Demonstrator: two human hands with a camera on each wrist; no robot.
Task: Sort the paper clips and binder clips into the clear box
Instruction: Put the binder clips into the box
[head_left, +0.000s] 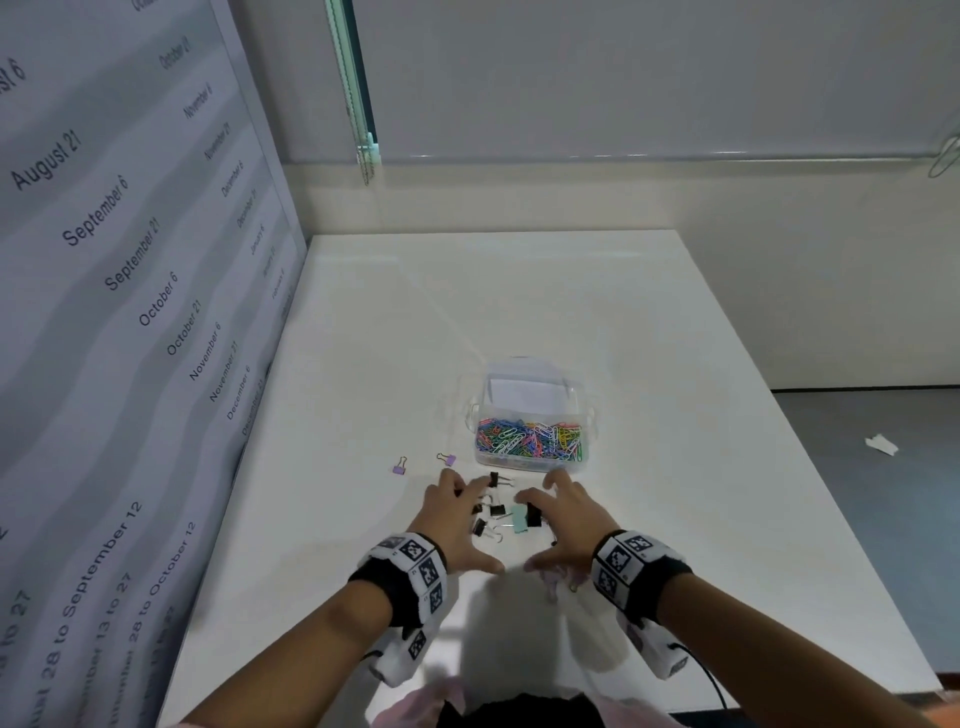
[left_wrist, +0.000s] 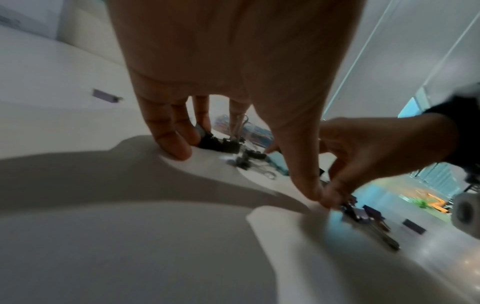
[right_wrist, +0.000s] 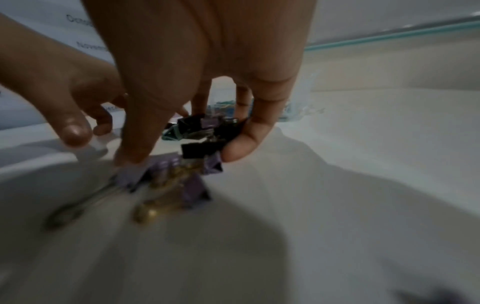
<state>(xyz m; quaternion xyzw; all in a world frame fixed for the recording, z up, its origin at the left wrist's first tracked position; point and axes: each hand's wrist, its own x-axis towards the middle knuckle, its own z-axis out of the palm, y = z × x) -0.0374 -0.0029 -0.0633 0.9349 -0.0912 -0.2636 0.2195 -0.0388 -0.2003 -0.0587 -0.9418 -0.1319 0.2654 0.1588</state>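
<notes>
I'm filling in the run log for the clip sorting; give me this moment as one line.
left hand: open, fingertips on table | right hand: gathering binder clips | box: paper clips inside

Binder clips (right_wrist: 200, 144) under curled fingers (right_wrist: 249, 133)

My head view looks down the table (head_left: 675, 338); both wrist views sit close, probably sharing the binder clips (head_left: 498, 512).

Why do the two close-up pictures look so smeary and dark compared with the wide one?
Head view: sharp and evenly lit, edges bent by the wide lens. Left wrist view: left hand throws a broad shadow over the table. Right wrist view: purple binder clips under the right hand are blurred.
</notes>
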